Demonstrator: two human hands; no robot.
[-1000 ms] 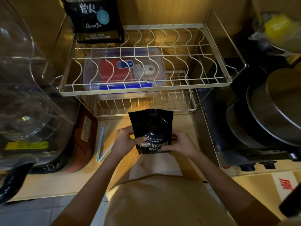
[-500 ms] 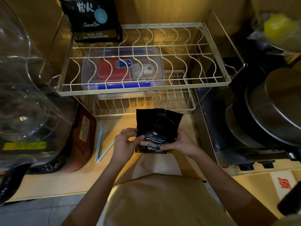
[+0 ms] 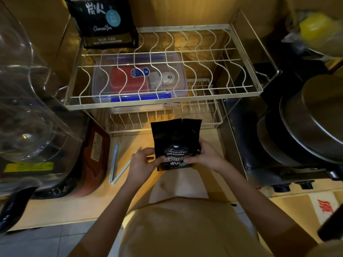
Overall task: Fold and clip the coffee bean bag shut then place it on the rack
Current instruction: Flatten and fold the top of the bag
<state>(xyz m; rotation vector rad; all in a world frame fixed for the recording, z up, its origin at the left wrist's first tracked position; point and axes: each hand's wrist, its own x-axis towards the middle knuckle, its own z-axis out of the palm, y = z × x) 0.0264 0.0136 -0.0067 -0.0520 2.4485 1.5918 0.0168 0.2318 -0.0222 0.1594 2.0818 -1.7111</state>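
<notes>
A small black coffee bean bag [image 3: 174,138] with white lettering stands upright over the wooden counter, its top unfolded and split open. My left hand [image 3: 142,163] grips its lower left edge and my right hand [image 3: 206,156] grips its lower right edge. A long pale blue clip [image 3: 117,162] lies open in a V on the counter, just left of my left hand. The white wire rack [image 3: 258,91] has two tiers behind the bag. A larger black coffee bag [image 3: 104,23] stands at the upper tier's back left corner.
A clear lidded box [image 3: 139,78] with red contents sits under the upper tier. A big clear plastic appliance [image 3: 27,112] fills the left side, with a dark red pouch [image 3: 94,156] beside it. Stacked metal pans [image 3: 306,127] crowd the right.
The bag tilted to the right half a second ago and now stands straighter again, slightly higher in my hands. Both hands have kept their grip on its lower edges.
</notes>
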